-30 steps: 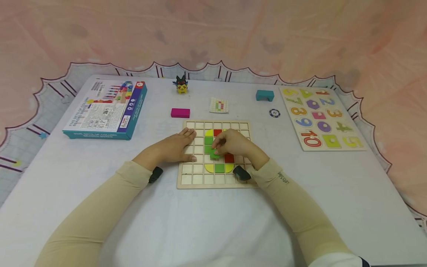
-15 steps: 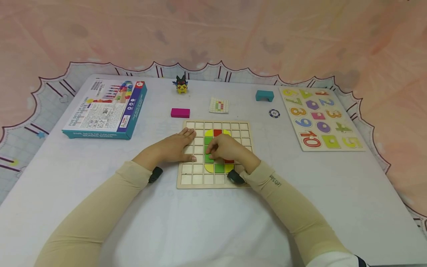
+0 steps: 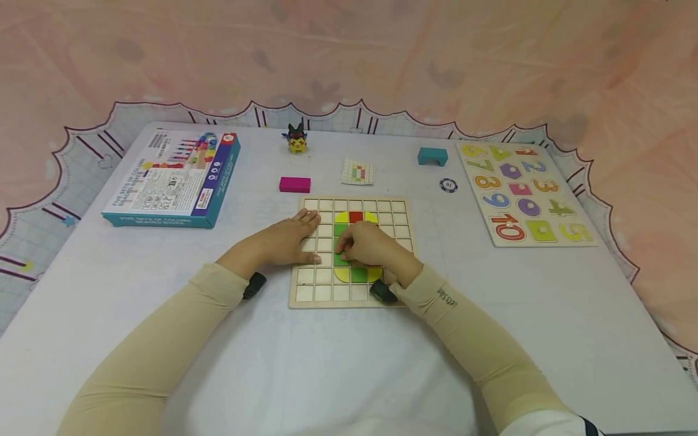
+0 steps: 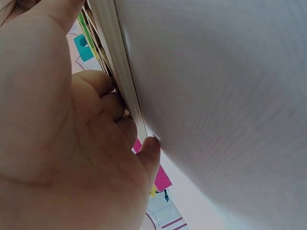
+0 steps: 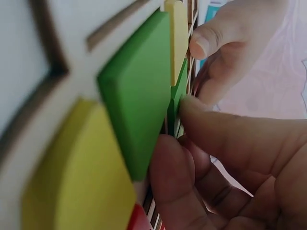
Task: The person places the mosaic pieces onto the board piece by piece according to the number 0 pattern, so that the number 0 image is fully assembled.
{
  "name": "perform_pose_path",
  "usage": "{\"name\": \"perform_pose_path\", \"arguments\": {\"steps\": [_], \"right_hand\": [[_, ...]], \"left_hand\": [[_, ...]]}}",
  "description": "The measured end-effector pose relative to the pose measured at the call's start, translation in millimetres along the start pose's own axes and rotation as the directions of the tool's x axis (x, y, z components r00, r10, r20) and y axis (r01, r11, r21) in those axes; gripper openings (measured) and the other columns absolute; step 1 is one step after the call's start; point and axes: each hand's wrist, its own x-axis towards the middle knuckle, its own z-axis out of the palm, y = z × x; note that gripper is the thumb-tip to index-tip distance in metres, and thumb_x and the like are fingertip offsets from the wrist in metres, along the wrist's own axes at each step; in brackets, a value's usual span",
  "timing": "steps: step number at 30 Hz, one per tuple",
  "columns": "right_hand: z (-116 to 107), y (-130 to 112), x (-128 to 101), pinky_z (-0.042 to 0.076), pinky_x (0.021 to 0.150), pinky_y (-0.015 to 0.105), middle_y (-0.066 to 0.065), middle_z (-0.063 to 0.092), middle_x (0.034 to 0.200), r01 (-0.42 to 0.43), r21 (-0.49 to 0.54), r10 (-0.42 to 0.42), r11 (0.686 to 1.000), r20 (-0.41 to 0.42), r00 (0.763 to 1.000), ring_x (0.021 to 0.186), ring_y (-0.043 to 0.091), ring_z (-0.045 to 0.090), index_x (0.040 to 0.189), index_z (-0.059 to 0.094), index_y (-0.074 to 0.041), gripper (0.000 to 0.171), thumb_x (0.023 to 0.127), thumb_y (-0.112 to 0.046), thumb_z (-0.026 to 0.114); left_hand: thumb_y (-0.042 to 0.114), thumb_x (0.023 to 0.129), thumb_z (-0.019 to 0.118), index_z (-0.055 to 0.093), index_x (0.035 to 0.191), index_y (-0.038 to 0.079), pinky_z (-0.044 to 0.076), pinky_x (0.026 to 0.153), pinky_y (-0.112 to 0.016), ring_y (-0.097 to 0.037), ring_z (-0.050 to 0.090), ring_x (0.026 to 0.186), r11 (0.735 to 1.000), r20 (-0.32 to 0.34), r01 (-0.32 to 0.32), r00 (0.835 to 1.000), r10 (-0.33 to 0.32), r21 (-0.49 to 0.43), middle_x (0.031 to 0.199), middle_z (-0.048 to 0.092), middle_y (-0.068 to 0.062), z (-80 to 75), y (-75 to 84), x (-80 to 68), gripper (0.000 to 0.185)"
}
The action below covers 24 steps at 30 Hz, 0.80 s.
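A wooden grid board (image 3: 305,293) lies in the middle of the table with green, yellow and red tiles in some of its cells. My right hand (image 3: 368,245) bends over the board, thumb and fingers pinching a green tile (image 5: 178,100) at its cell in the left column of the pattern. Nearer the right wrist camera are another green tile (image 5: 136,96) and a yellow quarter-round tile (image 5: 81,167). A red tile (image 3: 355,217) shows at the top of the pattern; my right hand hides part of the middle. My left hand (image 3: 283,239) rests on the board's left edge with fingers spread.
Behind the board lie a small pattern card (image 3: 358,173), a magenta block (image 3: 295,184), a teal block (image 3: 432,156) and a round chip (image 3: 449,185). A yellow figurine (image 3: 297,142) stands farther back. A box (image 3: 169,181) lies left, a number puzzle (image 3: 526,197) right.
My right hand has moved left and lowered the green tile from above the board to a cell in the pattern's left column. My left hand has stayed still.
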Motion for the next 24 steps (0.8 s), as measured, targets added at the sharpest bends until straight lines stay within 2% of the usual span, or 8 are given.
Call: {"name": "perform_pose_path", "arguments": {"steps": [7,12,16,21,24], "right_hand": [[-3,6,-1,0.042,0.066,0.023,0.001,0.061,0.077,0.011,0.017,-0.01,1.0,-0.019,1.0,0.074,0.014,0.051,0.086,0.07,-0.012,0.004,0.083,-0.014,0.068],[-11,13,-3,0.042,0.066,0.023,0.001,0.064,0.08,0.02,0.019,-0.019,1.0,-0.043,0.999,0.073,0.015,0.05,0.084,0.07,-0.01,0.005,0.083,-0.015,0.068],[-22,28,-8,0.042,0.067,0.024,0.001,0.064,0.08,0.01,0.014,-0.009,1.0,-0.073,0.997,0.075,0.015,0.05,0.083,0.07,-0.01,0.006,0.083,-0.016,0.068],[-37,52,-16,0.043,0.066,0.026,0.004,0.064,0.083,-0.032,0.066,0.039,0.997,-0.105,0.994,0.076,0.017,0.052,0.086,0.069,-0.009,0.007,0.085,-0.014,0.064],[-46,64,-22,0.043,0.069,0.028,0.006,0.065,0.086,-0.06,0.061,0.069,0.996,-0.143,0.987,0.079,0.019,0.052,0.088,0.068,-0.007,0.008,0.086,-0.012,0.062]], "left_hand": [[0.051,0.085,0.057,0.01,0.146,0.0,0.012,0.114,-0.048,-0.031,0.0,0.142,1.0,0.01,-0.001,1.0,0.001,0.007,0.154,0.006,-0.015,0.4,-1.4,1.9,0.093],[0.051,0.085,0.057,0.009,0.146,0.0,0.012,0.114,-0.048,-0.031,0.001,0.142,1.0,0.018,-0.004,1.0,0.004,0.02,0.154,0.006,-0.016,-0.3,-2.1,2.6,0.093],[0.051,0.086,0.056,0.009,0.146,0.0,0.012,0.114,-0.048,-0.032,0.0,0.142,1.0,0.023,-0.009,1.0,0.009,0.019,0.154,0.005,-0.016,1.2,-2.8,4.6,0.093],[0.051,0.086,0.055,0.008,0.146,-0.001,0.011,0.114,-0.049,-0.033,-0.001,0.142,1.0,0.04,-0.007,0.999,0.006,0.025,0.154,0.004,-0.017,3.6,-3.1,4.5,0.093],[0.053,0.087,0.053,0.009,0.148,0.007,0.007,0.114,-0.052,-0.034,-0.004,0.142,0.999,0.05,0.014,0.999,-0.016,0.037,0.155,0.003,-0.014,4.1,-2.4,2.4,0.088]]}}
